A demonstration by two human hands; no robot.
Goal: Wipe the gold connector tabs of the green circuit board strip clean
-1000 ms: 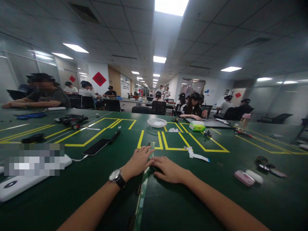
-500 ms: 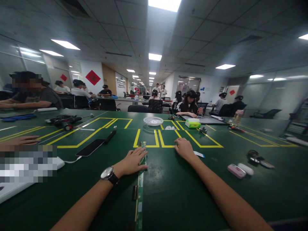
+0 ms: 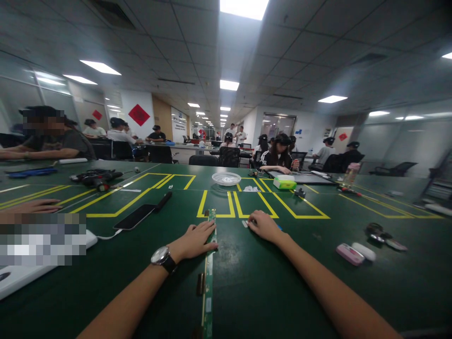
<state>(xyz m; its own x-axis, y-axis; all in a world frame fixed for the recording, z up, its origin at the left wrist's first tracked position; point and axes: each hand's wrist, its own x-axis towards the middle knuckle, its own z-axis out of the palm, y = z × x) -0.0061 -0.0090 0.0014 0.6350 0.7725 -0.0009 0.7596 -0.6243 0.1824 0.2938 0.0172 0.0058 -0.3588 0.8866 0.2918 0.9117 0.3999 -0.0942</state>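
A long, narrow green circuit board (image 3: 208, 287) lies lengthwise on the green table (image 3: 268, 296), with brown connector tabs along its left edge. My left hand (image 3: 197, 239), a watch on its wrist, rests flat over the upper part of the board with the fingers spread. To the right of the board, my right hand (image 3: 264, 227) is low over the table, its fingers curled at a small pale strip (image 3: 245, 224). A bit of blue shows behind that hand, mostly hidden by it.
A white dish (image 3: 226, 179) stands ahead, near a green-and-white pack (image 3: 284, 182). On the left are a phone (image 3: 136, 217), a power drill (image 3: 99, 178) and another person's hand (image 3: 33, 206). A pink case (image 3: 349, 254) lies right. Yellow tape marks the table.
My right hand has moved left and slightly down, and a small pale strip now shows at its fingertips. The white-and-blue strip beside it is now mostly covered. My left hand stays on the board.
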